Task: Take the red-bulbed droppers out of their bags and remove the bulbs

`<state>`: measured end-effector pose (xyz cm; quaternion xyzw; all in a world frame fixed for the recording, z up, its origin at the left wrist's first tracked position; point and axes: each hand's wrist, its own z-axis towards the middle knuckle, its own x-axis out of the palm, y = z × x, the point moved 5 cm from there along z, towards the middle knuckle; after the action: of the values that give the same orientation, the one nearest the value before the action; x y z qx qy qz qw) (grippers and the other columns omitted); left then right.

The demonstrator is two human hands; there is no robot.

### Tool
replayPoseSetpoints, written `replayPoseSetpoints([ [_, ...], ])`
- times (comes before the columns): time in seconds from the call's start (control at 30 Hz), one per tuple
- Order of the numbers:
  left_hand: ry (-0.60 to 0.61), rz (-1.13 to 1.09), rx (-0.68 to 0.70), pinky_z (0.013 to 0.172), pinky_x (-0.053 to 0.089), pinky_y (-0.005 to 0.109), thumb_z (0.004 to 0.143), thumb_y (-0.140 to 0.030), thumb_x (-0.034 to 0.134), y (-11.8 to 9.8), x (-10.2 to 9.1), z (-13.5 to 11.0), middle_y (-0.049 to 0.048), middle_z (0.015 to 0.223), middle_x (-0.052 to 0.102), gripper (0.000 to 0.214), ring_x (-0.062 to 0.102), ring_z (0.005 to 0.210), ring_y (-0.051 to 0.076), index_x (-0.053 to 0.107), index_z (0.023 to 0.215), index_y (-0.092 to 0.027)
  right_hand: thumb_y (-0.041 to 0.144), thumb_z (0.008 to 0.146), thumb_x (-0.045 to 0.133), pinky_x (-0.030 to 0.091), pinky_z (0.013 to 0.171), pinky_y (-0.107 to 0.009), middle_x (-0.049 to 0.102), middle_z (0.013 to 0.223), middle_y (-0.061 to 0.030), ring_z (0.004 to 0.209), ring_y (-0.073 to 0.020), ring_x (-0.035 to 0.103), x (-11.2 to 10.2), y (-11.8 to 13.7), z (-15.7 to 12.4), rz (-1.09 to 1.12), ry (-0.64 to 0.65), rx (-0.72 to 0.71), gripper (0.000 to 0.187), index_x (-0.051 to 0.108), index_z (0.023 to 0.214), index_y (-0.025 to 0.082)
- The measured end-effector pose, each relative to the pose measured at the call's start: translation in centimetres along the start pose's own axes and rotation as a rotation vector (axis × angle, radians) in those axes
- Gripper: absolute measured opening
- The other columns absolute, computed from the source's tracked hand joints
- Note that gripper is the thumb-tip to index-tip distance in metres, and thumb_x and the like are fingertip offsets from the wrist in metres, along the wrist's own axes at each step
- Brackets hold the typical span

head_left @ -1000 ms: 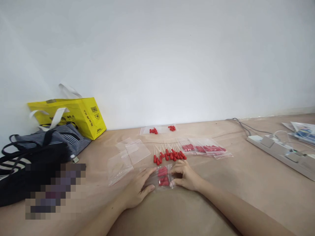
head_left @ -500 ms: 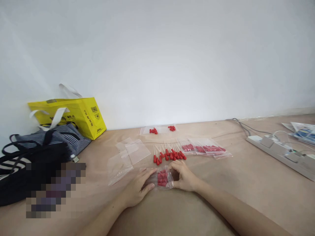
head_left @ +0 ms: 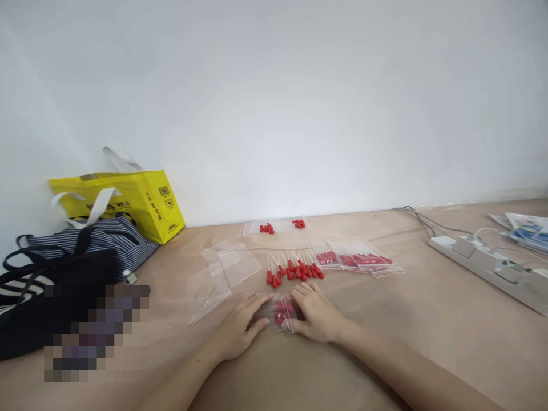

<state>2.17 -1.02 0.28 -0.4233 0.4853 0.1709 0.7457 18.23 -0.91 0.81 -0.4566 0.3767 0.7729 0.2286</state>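
A clear zip bag (head_left: 284, 311) with red-tipped sticks inside lies on the table between my hands. My left hand (head_left: 243, 328) grips its left side, the thumb in front and the fingers behind. On the right side, my right hand (head_left: 319, 314) is closed on the bag's edge, the thumb pressing at the front. The plastic is creased over the red tips. Just beyond my hands, several loose sticks with red tips (head_left: 295, 269) lie with their pale shafts pointing away. Filled bags (head_left: 357, 258) overlap to the right of them, and flat clear bags (head_left: 240, 264) lie to the left.
More red pieces (head_left: 267, 228) rest on a clear bag by the wall. A yellow bag (head_left: 166, 208), a striped bag (head_left: 141, 242) and a black bag (head_left: 85, 274) stand at left, beside a blurred patch. A white power strip (head_left: 492, 262) with plugs and cables lies at right.
My right hand has shifted slightly left, pushing the bag's edge inward, and the plastic is more bunched over the red tips. My left hand has hardly moved.
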Motion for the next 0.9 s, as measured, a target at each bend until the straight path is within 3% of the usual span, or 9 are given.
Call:
replayPoseSetpoints([
  [0.17,0.014,0.003,-0.023,0.098,0.033,0.043,0.083,-0.029,0.044,0.2,0.2,0.0,0.0054,0.124,0.049,0.041,0.044,0.114,0.021,0.039,0.124,-0.024,0.043,0.065,0.065,0.036,0.065,-0.028,0.054,0.08,-0.0049,0.074,-0.017,0.047,0.5,-0.2,0.0,0.02,0.04,0.061,0.031,0.053,0.077,0.017],
  [0.33,0.018,0.009,-0.043,0.097,0.035,0.042,0.083,-0.03,0.044,0.5,0.3,0.0,0.0057,0.123,0.05,0.041,0.044,0.114,0.021,0.04,0.123,-0.023,0.034,0.07,0.061,0.036,0.062,-0.024,0.054,0.074,-0.0026,0.07,-0.0142,0.048,0.2,-0.4,-0.1,0.155,0.019,0.109,0.019,0.052,0.072,0.017],
  [0.47,0.007,0.001,-0.041,0.095,0.037,0.04,0.083,-0.03,0.044,0.2,0.2,0.0,0.0048,0.123,0.05,0.041,0.045,0.112,0.021,0.04,0.123,-0.025,0.026,0.069,0.061,0.034,0.054,-0.019,0.053,0.07,-0.0003,0.062,-0.0106,0.047,0.1,-0.1,-0.1,0.274,0.106,0.195,0.013,0.053,0.073,0.017],
  [0.67,-0.013,-0.019,-0.055,0.094,0.038,0.038,0.081,-0.03,0.045,-0.1,-0.1,0.2,0.0041,0.121,0.052,0.038,0.047,0.11,0.02,0.044,0.119,-0.025,0.025,0.075,0.049,0.032,0.055,-0.019,0.055,0.068,-0.0014,0.062,-0.0103,0.047,-0.1,-0.4,-0.1,0.257,0.119,0.236,0.013,0.053,0.068,0.015],
  [0.8,-0.024,-0.019,-0.062,0.094,0.038,0.038,0.081,-0.03,0.045,0.0,0.0,0.2,0.0037,0.12,0.053,0.038,0.048,0.109,0.02,0.045,0.118,-0.025,0.017,0.073,0.05,0.035,0.057,-0.02,0.058,0.069,-0.0004,0.063,-0.0105,0.05,0.1,-1.0,-0.2,0.414,0.059,0.218,0.007,0.056,0.077,0.016],
  [0.9,-0.036,-0.014,-0.062,0.095,0.037,0.038,0.081,-0.03,0.045,0.2,-0.1,0.2,0.004,0.121,0.052,0.038,0.047,0.11,0.02,0.045,0.119,-0.024,0.022,0.074,0.052,0.038,0.058,-0.021,0.058,0.07,0.001,0.06,-0.0095,0.051,0.8,-1.9,-0.3,0.68,0.02,0.239,0.015,0.056,0.087,0.017],
])
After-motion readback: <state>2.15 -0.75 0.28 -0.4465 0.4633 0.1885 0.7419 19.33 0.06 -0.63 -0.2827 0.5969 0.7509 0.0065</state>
